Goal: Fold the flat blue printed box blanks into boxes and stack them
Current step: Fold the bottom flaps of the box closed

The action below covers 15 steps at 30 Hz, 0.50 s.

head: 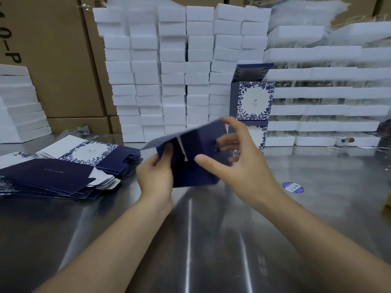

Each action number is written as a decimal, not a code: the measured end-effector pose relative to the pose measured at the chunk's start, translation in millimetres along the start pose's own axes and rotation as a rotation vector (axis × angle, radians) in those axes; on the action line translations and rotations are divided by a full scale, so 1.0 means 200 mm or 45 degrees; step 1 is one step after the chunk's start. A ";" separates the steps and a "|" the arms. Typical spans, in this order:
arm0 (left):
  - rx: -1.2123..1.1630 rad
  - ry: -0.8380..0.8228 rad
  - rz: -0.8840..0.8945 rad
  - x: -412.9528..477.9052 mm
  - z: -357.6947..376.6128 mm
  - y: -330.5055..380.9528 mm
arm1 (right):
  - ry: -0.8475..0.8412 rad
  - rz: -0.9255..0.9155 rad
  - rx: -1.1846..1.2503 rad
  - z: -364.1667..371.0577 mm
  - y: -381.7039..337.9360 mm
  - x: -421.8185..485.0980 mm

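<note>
Above near table [190, 229], left hand [155, 174] and right hand [239, 163] pinch the blank [196, 149] by its panel edges; likely light, stiff, crease-prone card.

Both hands are holding a dark blue box blank [190, 153] above the steel table [211, 240]: the left hand [155, 176] is gripping its edge, the right hand [234, 157] seemingly pinching a blurred flap.
</note>
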State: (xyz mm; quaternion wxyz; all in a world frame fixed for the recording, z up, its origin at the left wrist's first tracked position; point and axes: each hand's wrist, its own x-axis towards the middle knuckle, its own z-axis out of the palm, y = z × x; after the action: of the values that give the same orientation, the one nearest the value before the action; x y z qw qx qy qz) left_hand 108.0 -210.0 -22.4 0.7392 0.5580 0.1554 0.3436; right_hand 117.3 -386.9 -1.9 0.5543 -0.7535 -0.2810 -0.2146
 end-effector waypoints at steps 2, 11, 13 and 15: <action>-0.212 0.055 -0.156 0.02 -0.01 0.01 | -0.018 0.026 -0.078 0.03 0.01 -0.01; -0.526 -0.174 -0.427 -0.03 0.03 0.02 | -0.199 0.618 0.005 0.05 0.04 -0.01; -0.498 -0.227 -0.424 -0.05 0.04 0.01 | -0.159 0.636 0.088 0.06 0.04 0.00; -0.468 -0.269 -0.410 -0.06 0.05 0.01 | -0.100 0.679 0.228 0.05 0.03 0.01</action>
State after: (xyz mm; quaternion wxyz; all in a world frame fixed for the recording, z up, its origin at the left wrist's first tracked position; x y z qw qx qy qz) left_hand 104.8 -226.1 -19.3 0.8854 0.4153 0.0992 0.1837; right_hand 121.9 -378.0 -7.5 0.6441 -0.7567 -0.1118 -0.0061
